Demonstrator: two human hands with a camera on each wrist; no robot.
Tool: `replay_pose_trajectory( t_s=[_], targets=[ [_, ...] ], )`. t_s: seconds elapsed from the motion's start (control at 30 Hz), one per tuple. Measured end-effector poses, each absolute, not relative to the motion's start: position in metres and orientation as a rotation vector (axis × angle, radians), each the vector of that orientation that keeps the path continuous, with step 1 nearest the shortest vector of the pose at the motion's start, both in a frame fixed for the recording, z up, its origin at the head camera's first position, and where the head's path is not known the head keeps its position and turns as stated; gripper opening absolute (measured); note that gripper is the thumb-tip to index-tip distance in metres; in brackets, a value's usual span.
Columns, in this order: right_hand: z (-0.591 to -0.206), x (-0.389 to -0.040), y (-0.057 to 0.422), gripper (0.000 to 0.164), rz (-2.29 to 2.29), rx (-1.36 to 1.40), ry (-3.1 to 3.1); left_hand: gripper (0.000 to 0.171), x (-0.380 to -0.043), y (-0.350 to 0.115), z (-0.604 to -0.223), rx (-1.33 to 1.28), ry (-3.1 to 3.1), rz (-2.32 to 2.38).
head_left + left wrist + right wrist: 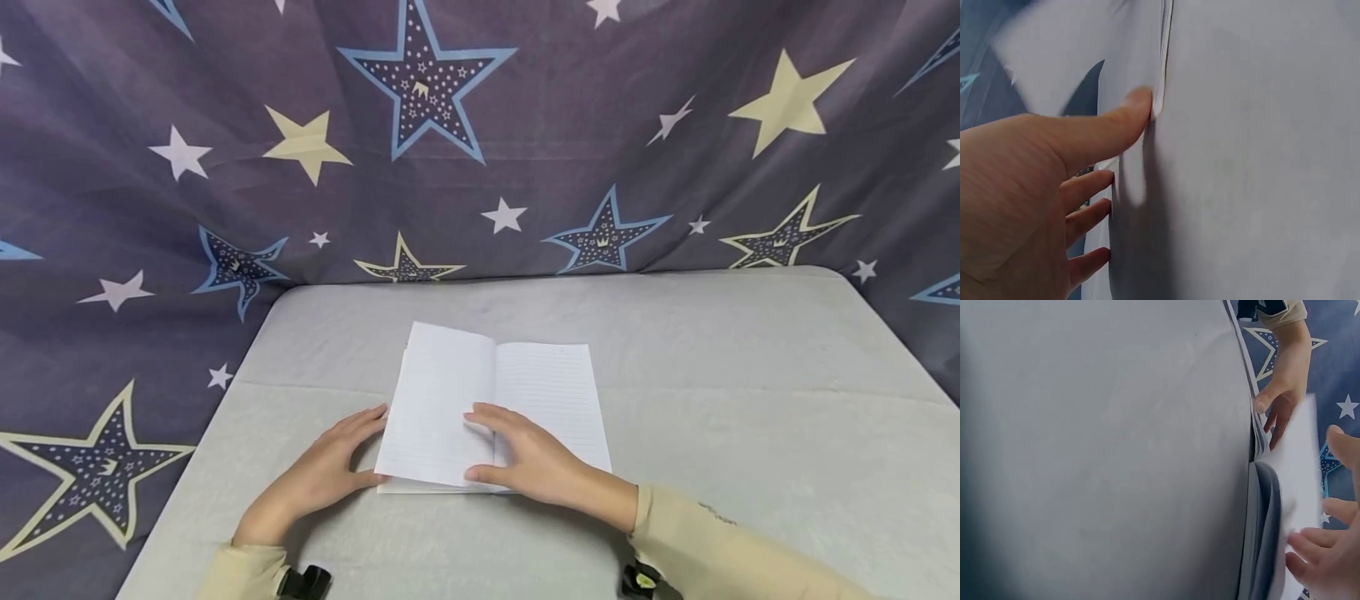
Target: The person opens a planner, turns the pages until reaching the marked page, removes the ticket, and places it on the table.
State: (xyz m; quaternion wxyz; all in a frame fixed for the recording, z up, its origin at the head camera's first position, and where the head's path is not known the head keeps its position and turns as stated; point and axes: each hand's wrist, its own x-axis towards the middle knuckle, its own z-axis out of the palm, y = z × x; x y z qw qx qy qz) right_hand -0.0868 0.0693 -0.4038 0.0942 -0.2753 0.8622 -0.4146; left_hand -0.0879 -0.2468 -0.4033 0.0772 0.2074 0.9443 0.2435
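From here, I see the left hand [324, 467] loose against the notebook [551, 387], right hand [534, 458] unclenched at the page [441, 396]; I would smooth gently.

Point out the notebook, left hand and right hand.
Notebook [480, 377]: head view, left page near the fold.
Left hand [322, 467]: head view, back of hand.
Right hand [538, 458]: head view, back of hand.
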Motion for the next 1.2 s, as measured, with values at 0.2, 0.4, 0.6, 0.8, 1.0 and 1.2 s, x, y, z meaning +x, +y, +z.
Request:
replay_pose_trajectory(
  t_s=[0.2,0.4,0.6,0.8,1.0,1.2],
  targets=[
    [-0.406,-0.088,0.070,0.064,-1.111,-0.882,2.551,0.057,-0.089,-0.254,-0.396,0.548,2.833,0.774],
    [-0.407,-0.090,0.071,0.060,-1.061,-0.933,2.528,0.050,-0.091,-0.242,-0.398,0.496,2.833,0.806],
    [-0.406,-0.092,0.081,0.061,-1.118,-0.957,2.504,0.067,-0.091,-0.226,-0.403,0.608,2.810,0.724],
    [-0.403,-0.095,0.110,0.061,-1.180,-0.988,2.553,0.074,-0.091,-0.224,-0.405,0.620,2.825,0.675],
    [-0.406,-0.097,0.153,0.065,-1.172,-1.023,2.613,0.075,-0.092,-0.225,-0.406,0.626,2.814,0.682],
    [-0.411,-0.097,0.192,0.076,-1.016,-1.077,2.651,0.077,-0.093,-0.226,-0.408,0.658,2.816,0.665]
  ],
)
